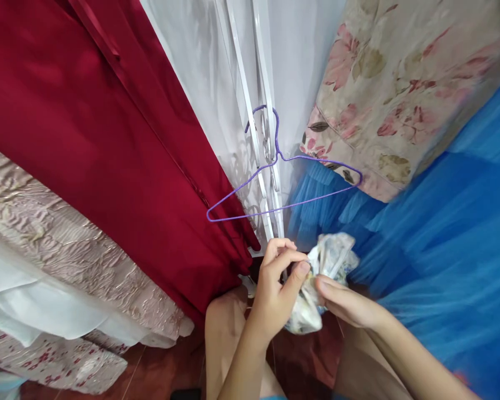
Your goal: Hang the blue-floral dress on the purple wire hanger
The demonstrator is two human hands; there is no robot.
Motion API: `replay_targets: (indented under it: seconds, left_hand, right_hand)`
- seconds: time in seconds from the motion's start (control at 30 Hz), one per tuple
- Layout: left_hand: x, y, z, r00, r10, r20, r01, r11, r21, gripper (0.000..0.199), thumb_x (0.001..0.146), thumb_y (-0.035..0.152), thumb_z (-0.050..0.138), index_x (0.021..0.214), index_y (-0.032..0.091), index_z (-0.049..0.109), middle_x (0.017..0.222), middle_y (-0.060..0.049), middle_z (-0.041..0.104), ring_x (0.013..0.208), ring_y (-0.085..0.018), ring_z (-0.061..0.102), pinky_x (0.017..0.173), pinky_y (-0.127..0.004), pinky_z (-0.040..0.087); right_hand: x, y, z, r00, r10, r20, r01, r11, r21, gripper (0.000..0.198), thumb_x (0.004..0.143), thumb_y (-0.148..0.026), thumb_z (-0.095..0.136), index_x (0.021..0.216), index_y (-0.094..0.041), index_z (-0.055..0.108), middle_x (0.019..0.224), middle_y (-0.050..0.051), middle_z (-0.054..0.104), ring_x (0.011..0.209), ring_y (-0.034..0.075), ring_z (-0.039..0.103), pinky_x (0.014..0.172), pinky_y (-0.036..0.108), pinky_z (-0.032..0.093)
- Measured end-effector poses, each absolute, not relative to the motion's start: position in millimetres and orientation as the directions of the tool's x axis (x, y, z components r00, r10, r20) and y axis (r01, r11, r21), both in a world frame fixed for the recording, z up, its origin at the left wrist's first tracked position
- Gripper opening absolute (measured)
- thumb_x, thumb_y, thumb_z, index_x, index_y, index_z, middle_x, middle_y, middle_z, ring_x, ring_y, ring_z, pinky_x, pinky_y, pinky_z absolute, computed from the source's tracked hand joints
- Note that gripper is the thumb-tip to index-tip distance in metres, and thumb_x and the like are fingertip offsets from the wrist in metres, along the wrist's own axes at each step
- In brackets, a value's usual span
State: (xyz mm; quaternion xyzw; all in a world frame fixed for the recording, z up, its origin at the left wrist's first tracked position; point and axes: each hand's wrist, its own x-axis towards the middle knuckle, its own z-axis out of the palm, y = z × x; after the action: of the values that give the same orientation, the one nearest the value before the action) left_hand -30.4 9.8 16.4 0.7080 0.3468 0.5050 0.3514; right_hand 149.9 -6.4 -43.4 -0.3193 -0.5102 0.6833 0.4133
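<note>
Between my two hands is a bunched piece of light fabric [335, 256], white with small yellow and blue-green patches. My left hand [277, 286] pinches it from the left with thumb and fingers. From the right, my right hand [350, 303] grips it, the thumb on top and the other fingers mostly hidden. The fabric spreads out above and below the pinched middle, slightly blurred. Just beyond my hands, a purple wire hanger [283, 208] with nothing on it hangs from a white metal stand [256, 139].
A long dark red cloth [120, 139] and textured pink garments [66, 239] hang at left. On the right hang a floral garment [375, 105] and blue tulle [450, 266]. White fabric [300, 66] hangs behind the stand. Below, my legs show above a reddish tiled floor [158, 369].
</note>
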Motion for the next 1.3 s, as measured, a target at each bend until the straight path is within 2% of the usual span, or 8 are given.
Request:
replay_targets:
  seconds: [0.2, 0.33, 0.5, 0.63, 0.9, 1.0, 1.17, 1.3]
  left_hand:
    - [-65.7, 5.7, -28.5, 0.73, 0.682, 0.038, -0.055, 0.003, 0.999, 0.05, 0.088, 0.061, 0.062, 0.116, 0.019, 0.062, 0.105, -0.007, 0.063, 0.099, -0.022, 0.058, 0.09, -0.033, 0.048]
    - [-95.0, -0.1, -48.8, 0.579, 0.809, -0.102, 0.102, 0.053, 0.993, 0.037, 0.087, 0.051, 0.068, 0.095, 0.015, 0.066, 0.091, -0.004, 0.064, 0.085, -0.019, 0.057, 0.076, -0.028, 0.047]
    - [-141.1, 22.2, -19.1, 0.441, 0.897, 0.032, 0.477, -0.264, 0.838, 0.027, 0.093, 0.029, 0.052, 0.069, 0.016, 0.052, 0.066, 0.001, 0.051, 0.064, -0.013, 0.046, 0.063, -0.026, 0.037]
    - [-176.0, 57.4, 6.3, 0.465, 0.874, 0.144, 0.733, -0.471, 0.49, 0.025, 0.088, 0.018, 0.046, 0.064, 0.018, 0.051, 0.07, -0.001, 0.058, 0.073, -0.017, 0.055, 0.075, -0.029, 0.041]
    - [-205.3, 125.0, 55.0, 0.175, 0.894, 0.412, 0.941, -0.275, 0.197, 0.028, 0.093, 0.025, 0.042, 0.101, 0.024, 0.069, 0.088, -0.005, 0.073, 0.078, -0.024, 0.067, 0.071, -0.03, 0.045]
    - [-197.7, 128.6, 66.2, 0.113, 0.854, 0.508, 0.908, -0.296, 0.296, 0.024, 0.091, 0.022, 0.043, 0.096, 0.024, 0.066, 0.086, -0.003, 0.072, 0.076, -0.022, 0.067, 0.069, -0.029, 0.046]
    - [-202.2, 117.3, 40.0, -0.014, 0.923, 0.384, 0.48, -0.331, 0.812, 0.019, 0.088, 0.033, 0.048, 0.085, 0.019, 0.06, 0.079, -0.003, 0.069, 0.072, -0.02, 0.068, 0.069, -0.031, 0.055]
    - [-218.4, 95.4, 24.3, -0.104, 0.904, 0.414, 0.49, -0.316, 0.812, 0.016, 0.083, 0.029, 0.054, 0.081, 0.018, 0.065, 0.091, -0.004, 0.071, 0.088, -0.022, 0.067, 0.083, -0.034, 0.055]
  right_hand:
    - [165.3, -4.3, 11.6, -0.629, 0.777, 0.016, -0.237, -0.172, -0.956, 0.035, 0.072, -0.032, 0.086, 0.097, -0.016, 0.067, 0.08, 0.001, 0.064, 0.067, 0.012, 0.057, 0.061, 0.022, 0.046]
    - [188.4, 10.7, 38.4, -0.362, 0.924, 0.124, 0.001, 0.133, -0.991, 0.017, 0.08, -0.03, 0.078, 0.084, -0.017, 0.067, 0.071, -0.001, 0.061, 0.059, 0.011, 0.053, 0.052, 0.02, 0.039]
    - [205.1, 50.2, 46.3, 0.026, 0.912, 0.409, 0.405, 0.364, -0.839, 0.027, 0.084, -0.03, 0.072, 0.11, -0.023, 0.072, 0.105, 0.005, 0.073, 0.089, 0.023, 0.067, 0.074, 0.029, 0.049]
    - [199.3, 82.1, 44.5, -0.089, 0.899, 0.428, 0.541, 0.405, -0.737, 0.033, 0.088, -0.033, 0.065, 0.119, -0.023, 0.071, 0.129, 0.005, 0.07, 0.111, 0.029, 0.065, 0.092, 0.034, 0.046]
    - [172.0, 94.7, 32.3, -0.171, 0.897, 0.408, 0.693, 0.404, -0.598, 0.023, 0.092, -0.031, 0.054, 0.072, -0.019, 0.059, 0.065, 0.0, 0.064, 0.063, 0.017, 0.057, 0.057, 0.026, 0.034]
    - [169.3, 93.4, 32.5, -0.107, 0.903, 0.416, 0.739, 0.352, -0.574, 0.031, 0.091, -0.038, 0.056, 0.066, -0.021, 0.051, 0.057, -0.002, 0.055, 0.056, 0.015, 0.049, 0.054, 0.026, 0.027]
    - [167.8, 91.7, 32.7, -0.103, 0.908, 0.405, 0.763, 0.334, -0.554, 0.037, 0.092, -0.046, 0.056, 0.065, -0.022, 0.045, 0.055, -0.002, 0.052, 0.055, 0.015, 0.045, 0.053, 0.026, 0.024]
    - [162.0, 92.0, 31.9, -0.09, 0.912, 0.4, 0.784, 0.312, -0.536, 0.039, 0.092, -0.047, 0.056, 0.065, -0.022, 0.042, 0.055, -0.001, 0.052, 0.053, 0.016, 0.046, 0.053, 0.027, 0.024]
